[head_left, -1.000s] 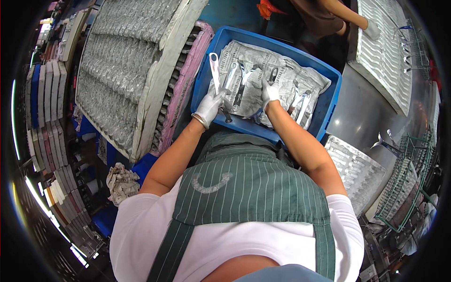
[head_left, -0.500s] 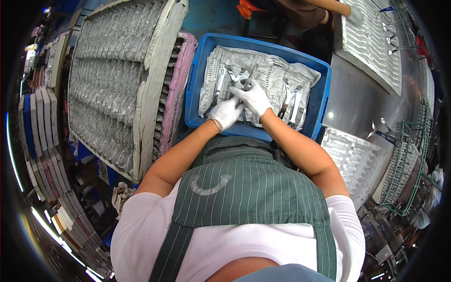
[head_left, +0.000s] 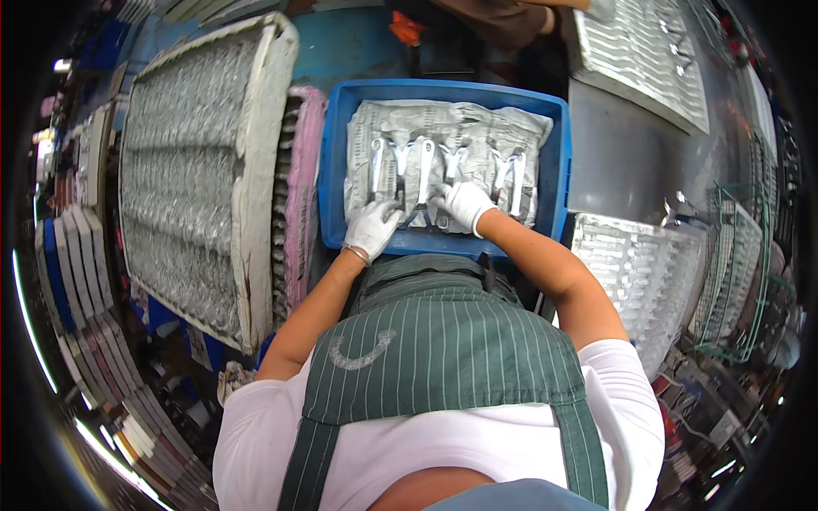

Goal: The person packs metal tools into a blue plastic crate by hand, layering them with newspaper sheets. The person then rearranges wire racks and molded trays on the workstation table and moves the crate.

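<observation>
Several chrome wrenches (head_left: 426, 166) lie on crumpled printed paper (head_left: 494, 123) inside a blue plastic bin (head_left: 443, 87), some with forked jaws upward and others with holed ends upward. My left hand (head_left: 373, 228), in a white glove, rests by the lower ends of the left wrenches; its fingers are apart and appear to hold nothing. My right hand (head_left: 467, 207), also gloved, has its fingers closed at the shank of a forked-jaw wrench (head_left: 456, 160) right of the middle one. Those fingertips are slightly blurred and partly hide the shank.
To the left stand a large grey ridged tray (head_left: 187, 179) and a pink-edged one (head_left: 307, 170). On the right, a metal table (head_left: 618, 153) carries a white ridged tray (head_left: 639, 60) and a silvery one (head_left: 626, 264). A green wire rack (head_left: 733, 272) stands farther right. Another person's sleeve shows at the top.
My hands were together over the bin's middle around a wrench; now they are apart, left and right. Wrenches now lie in the middle of the paper. The whole view has shifted slightly.
</observation>
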Action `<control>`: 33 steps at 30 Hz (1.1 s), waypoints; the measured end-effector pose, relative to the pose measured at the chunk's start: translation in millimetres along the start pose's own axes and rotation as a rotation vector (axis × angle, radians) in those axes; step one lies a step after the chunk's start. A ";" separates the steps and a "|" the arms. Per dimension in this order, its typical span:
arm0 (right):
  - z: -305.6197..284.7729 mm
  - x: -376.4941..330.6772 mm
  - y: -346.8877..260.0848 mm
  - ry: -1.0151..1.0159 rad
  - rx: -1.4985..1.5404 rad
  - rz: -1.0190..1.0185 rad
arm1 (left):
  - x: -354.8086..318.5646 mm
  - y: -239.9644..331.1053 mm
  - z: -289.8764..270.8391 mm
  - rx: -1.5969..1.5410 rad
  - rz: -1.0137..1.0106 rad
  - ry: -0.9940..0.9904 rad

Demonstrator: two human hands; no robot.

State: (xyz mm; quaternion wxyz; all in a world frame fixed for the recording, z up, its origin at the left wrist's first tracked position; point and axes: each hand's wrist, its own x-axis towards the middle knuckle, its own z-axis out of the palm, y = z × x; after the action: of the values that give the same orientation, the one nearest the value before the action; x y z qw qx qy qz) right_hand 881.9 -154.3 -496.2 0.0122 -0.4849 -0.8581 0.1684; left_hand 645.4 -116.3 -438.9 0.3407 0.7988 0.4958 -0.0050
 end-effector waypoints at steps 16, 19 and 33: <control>-88.6 -305.1 141.7 1.788 0.094 1.658 | 18.9 58.7 44.1 0.041 0.190 -0.093; -82.6 -314.4 154.2 1.797 0.155 1.548 | 19.7 80.5 46.1 0.041 0.163 -0.107; -147.1 -266.9 63.3 1.367 0.577 0.803 | 5.0 200.2 34.8 -0.019 0.618 -0.026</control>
State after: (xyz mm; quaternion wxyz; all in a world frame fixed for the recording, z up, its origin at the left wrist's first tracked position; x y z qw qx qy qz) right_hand 1102.7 -306.7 -338.5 0.5917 -0.7261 -0.3477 0.0419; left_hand 818.7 -186.8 -359.4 0.3399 0.9083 0.2250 0.0935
